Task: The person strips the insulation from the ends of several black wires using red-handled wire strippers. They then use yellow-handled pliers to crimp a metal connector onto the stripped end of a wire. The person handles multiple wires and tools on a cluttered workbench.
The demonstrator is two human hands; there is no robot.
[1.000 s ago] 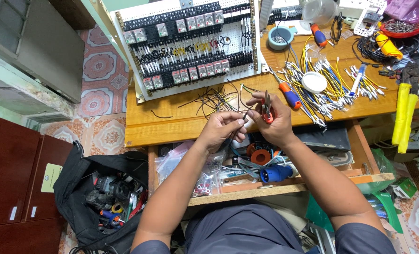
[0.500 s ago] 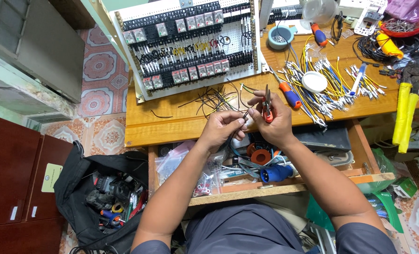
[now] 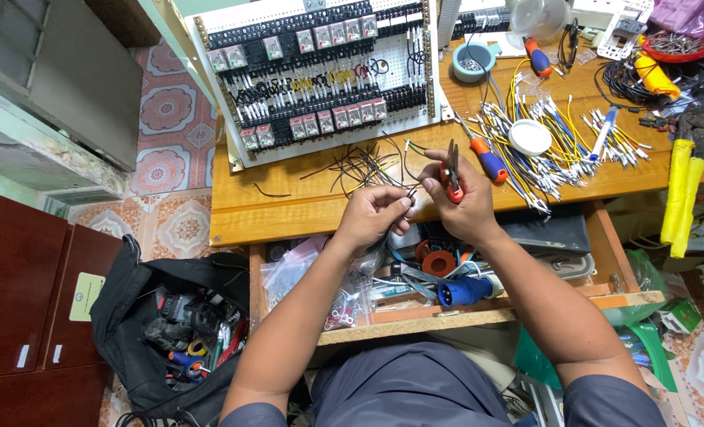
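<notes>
Yellow-green label [image 3: 86, 297] on dark cabinet door [image 3: 79, 304], perhaps rectangular.

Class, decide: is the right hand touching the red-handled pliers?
Touching. The head view shows the right hand wrapped around the red-handled pliers, fingers closed on the handles.

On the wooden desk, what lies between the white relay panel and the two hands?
In the head view, a loose heap of thin black wires lies on the desk there.
</notes>
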